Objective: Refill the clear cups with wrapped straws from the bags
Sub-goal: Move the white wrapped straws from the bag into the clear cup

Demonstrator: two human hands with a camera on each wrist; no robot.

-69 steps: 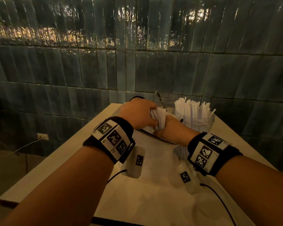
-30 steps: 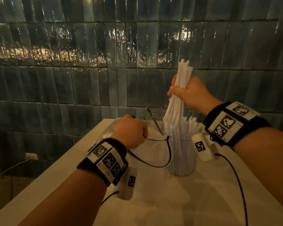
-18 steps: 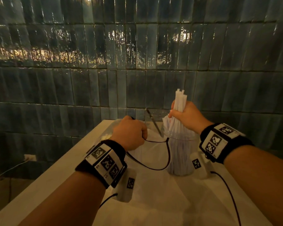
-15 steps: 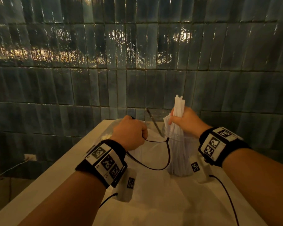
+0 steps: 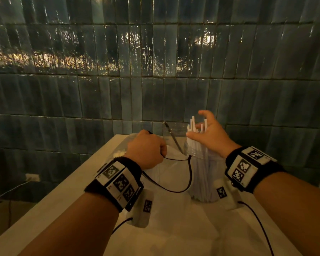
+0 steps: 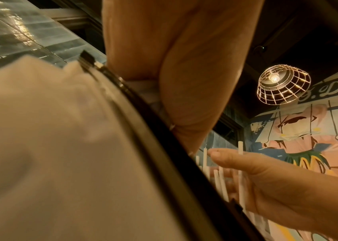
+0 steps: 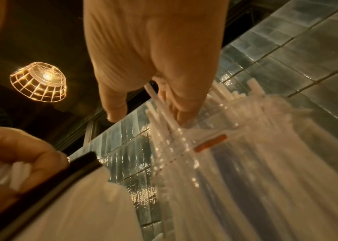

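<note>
A clear cup (image 5: 205, 180) packed with white wrapped straws (image 5: 193, 126) stands at the back of the table. My right hand (image 5: 203, 131) hovers over the straw tops with fingers spread, and its fingertips (image 7: 181, 114) touch the straws (image 7: 163, 114); it grips nothing. To the left of the cup, my left hand (image 5: 147, 149) pinches the black rim (image 5: 174, 190) of the clear straw bag (image 5: 166, 174), holding its mouth open. The left wrist view shows the fingers (image 6: 184, 73) curled on that rim (image 6: 143, 117). The bag's contents are mostly hidden.
A second clear cup (image 5: 171, 129) stands behind, against the tiled wall, with a dark thin stick (image 5: 175, 143) leaning in it. The pale table (image 5: 63, 209) ends at its left edge close by. Wrist camera cables trail across the front. A wire-cage lamp (image 6: 283, 84) hangs overhead.
My right hand came down with a bundle of straws, sank it into the cup and let go; its fingers are now spread. My left hand stayed on the bag rim.
</note>
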